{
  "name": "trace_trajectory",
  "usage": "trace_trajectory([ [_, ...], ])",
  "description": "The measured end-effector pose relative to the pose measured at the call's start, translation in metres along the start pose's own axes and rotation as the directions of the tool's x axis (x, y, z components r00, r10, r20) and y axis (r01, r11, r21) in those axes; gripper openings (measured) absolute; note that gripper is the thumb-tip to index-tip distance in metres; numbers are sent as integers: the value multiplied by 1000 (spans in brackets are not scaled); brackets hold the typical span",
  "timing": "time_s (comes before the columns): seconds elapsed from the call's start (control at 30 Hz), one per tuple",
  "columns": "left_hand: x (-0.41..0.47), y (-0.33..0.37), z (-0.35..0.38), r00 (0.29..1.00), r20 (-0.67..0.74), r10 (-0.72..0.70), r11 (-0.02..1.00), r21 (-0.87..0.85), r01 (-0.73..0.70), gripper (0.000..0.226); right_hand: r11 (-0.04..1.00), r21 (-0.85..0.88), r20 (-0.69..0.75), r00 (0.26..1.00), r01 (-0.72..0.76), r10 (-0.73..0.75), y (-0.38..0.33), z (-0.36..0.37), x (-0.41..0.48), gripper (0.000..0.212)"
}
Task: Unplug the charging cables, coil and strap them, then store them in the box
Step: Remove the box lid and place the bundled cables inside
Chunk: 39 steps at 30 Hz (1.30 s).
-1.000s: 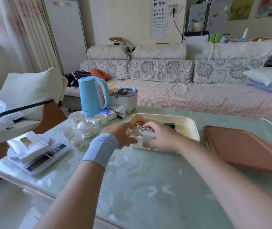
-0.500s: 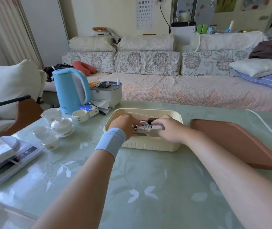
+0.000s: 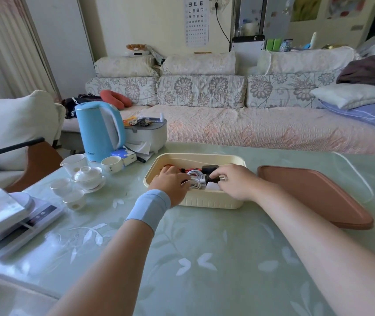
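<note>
Living room, floral sofa [image 3: 204,92] behind. Green leaf-patterned table [image 3: 193,247] in front; cream box [image 3: 204,202] sits open near its far edge, around the middle. Brown lid [image 3: 314,192] lies flat just right of the box. Both hands are inside the box, close together: left hand [image 3: 170,182], blue wristband at the wrist, curls its fingers over a white coiled cable [image 3: 195,177]; right hand [image 3: 234,182] pinches a small black connector [image 3: 212,178] at the coil's right side. Red cable [image 3: 190,169] and black adapter [image 3: 209,169] lie deeper in the box. Blue kettle [image 3: 97,131], tea set [image 3: 87,176] and kitchen scale [image 3: 22,222] stand toward the table's left edge.
</note>
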<state>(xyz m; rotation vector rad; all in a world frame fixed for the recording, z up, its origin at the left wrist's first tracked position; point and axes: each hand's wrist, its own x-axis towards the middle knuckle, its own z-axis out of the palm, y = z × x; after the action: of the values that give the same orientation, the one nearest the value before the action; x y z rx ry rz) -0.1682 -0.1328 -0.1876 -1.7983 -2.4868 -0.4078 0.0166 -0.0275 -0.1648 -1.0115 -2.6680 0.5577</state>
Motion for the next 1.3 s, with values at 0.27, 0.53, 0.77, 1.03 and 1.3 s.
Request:
trace_trajectory([
  [0.27,-8,84,-19,984,-116,134,964,-217,-157,34,985,-127,15,993,-118,121,26,-45,-61,54],
  [0.53,4,153,-2,972,32,234,952,-209,-222,50,911,-352,144,949,-216,281,95,-40,-117,87],
  [0.77,15,189,14,955,74,286,941,-209,-266,67,932,-356,-168,986,-73,13,107,-45,-108,61],
  [1.03,26,169,-3,874,-369,316,914,-128,-384,38,914,-403,-620,720,47,-311,98,-54,-94,63],
  [1.3,7,112,-20,748,-530,400,871,-36,-491,30,900,-416,-687,605,127,-403,76,-43,-68,42],
])
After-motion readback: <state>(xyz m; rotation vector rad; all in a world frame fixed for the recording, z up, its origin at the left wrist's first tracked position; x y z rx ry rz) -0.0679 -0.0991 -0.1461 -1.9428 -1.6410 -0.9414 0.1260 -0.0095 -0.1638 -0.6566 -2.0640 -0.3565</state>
